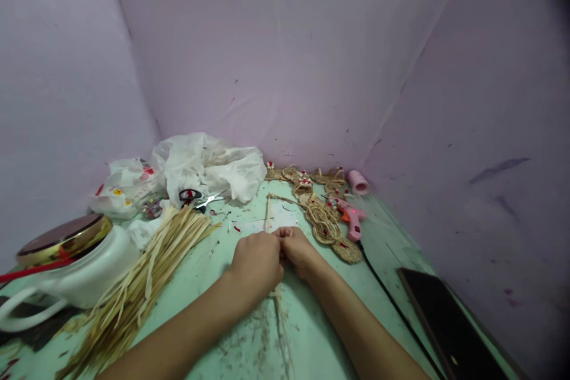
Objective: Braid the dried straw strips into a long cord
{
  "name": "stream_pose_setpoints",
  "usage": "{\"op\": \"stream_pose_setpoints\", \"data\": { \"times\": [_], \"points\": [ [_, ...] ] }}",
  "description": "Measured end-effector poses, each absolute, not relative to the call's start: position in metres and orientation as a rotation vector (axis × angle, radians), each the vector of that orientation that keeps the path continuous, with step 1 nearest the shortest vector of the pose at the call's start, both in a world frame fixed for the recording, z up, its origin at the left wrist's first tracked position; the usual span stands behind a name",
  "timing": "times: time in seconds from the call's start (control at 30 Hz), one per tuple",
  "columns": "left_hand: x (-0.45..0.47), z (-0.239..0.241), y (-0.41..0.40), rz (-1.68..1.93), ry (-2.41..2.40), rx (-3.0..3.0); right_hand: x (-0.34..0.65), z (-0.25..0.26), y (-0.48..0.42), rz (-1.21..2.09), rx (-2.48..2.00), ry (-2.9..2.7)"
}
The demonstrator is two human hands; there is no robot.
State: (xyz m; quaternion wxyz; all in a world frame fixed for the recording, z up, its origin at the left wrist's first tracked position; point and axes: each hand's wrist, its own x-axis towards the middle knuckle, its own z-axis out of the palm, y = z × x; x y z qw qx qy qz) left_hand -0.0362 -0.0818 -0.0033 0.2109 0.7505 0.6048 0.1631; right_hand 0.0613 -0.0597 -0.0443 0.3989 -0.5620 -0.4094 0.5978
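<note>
My left hand (pixel 257 260) and my right hand (pixel 297 250) meet at the middle of the table, fingers closed. Both grip a thin strand of straw-coloured plant fibre (pixel 268 214), which runs beyond them towards the wall. On the near side, loose fibre ends trail between my forearms. The exact spot where the fingertips pinch is hidden. To the left lies a thick bundle of dry, flat fibre strips (pixel 146 285). Right of my hands, coiled braided-fibre pieces (pixel 323 222) with red and white beads rest on the table.
A pink glue gun (pixel 354 219) with a black cable (pixel 396 303) lies right, near a pink spool (pixel 357 182). A dark phone-like slab (pixel 449 320) is front right. Scissors (pixel 209 200), white plastic bags (pixel 209 163) and a white teapot-like vessel (pixel 89 267) stand left. Walls enclose the table.
</note>
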Motion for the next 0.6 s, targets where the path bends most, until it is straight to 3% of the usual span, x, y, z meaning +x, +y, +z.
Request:
{"op": "stream_pose_setpoints", "data": {
  "times": [0.2,0.4,0.6],
  "points": [
    [-0.061,0.004,-0.05,0.445,1.638,1.729,0.065,-0.045,-0.059,1.599,-1.293,-1.077],
    [-0.062,-0.009,-0.04,0.364,1.244,1.097,0.07,-0.044,-0.058,1.655,-1.214,-1.124],
    [-0.058,-0.015,-0.043,0.464,1.451,1.29,0.073,-0.047,-0.054,1.535,-1.357,-1.349]
  ]
}}
